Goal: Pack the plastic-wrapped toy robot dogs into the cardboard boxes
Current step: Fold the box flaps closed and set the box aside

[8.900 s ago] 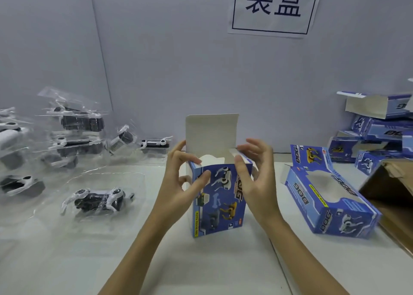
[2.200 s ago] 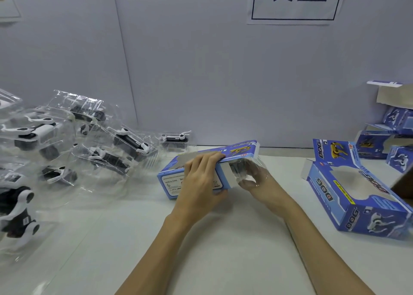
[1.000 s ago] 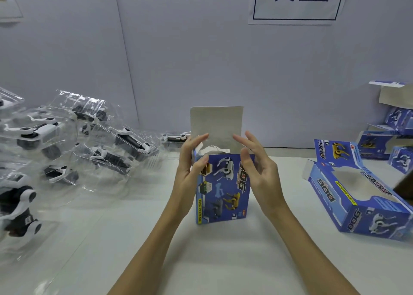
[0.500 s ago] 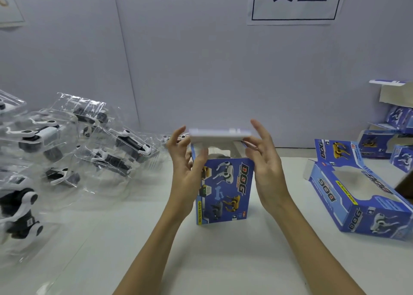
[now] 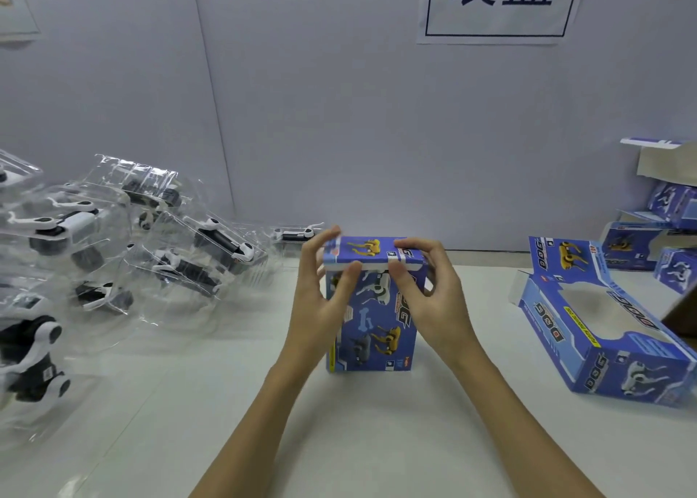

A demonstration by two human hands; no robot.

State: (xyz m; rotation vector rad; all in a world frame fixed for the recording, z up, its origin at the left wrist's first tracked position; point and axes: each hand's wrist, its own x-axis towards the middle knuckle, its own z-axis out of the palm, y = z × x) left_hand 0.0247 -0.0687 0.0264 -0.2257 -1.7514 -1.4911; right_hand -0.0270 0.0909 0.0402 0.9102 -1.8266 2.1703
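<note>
Left of the hands, wrapped toy dogs (image 5: 211, 248) lie heaped on the counter (image 5: 377, 441). The left hand (image 5: 320, 309) and right hand (image 5: 433, 305) pinch the upright box (image 5: 373, 331), whose lid, raised a second ago, is now folded down: nearly sealed. An empty box (image 5: 603, 346) lies right.

White table (image 5: 377, 441) bears wrapped toy dogs (image 5: 211, 248) and blue boxes (image 5: 603, 331).

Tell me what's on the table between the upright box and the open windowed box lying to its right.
Nothing: the head view shows bare table between the upright box and the windowed box. Only the right hand, gripping the upright box, crosses that stretch.
</note>
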